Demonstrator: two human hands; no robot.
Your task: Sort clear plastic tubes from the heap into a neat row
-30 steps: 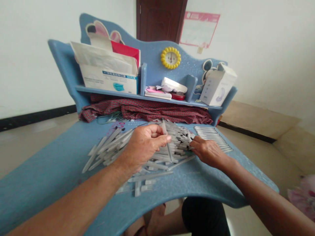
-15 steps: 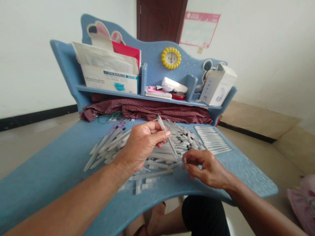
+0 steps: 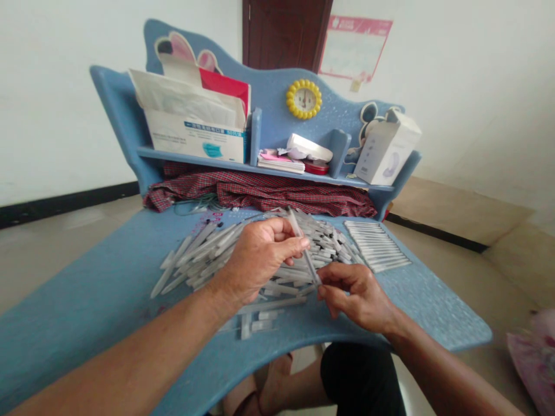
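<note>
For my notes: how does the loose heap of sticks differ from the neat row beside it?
The heap lies crisscrossed; the row lies parallel. The heap is much bigger and lies under the left hand; the row is untouched. Both are pale sticks on the blue desk.

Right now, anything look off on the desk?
Mainly disorder: the translucent plastic sticks lie in a jumbled heap on the blue desk, unlike the neat row beside them. A few strays sit apart near the front edge. The plaid cloth is bunched under the shelf.
</note>
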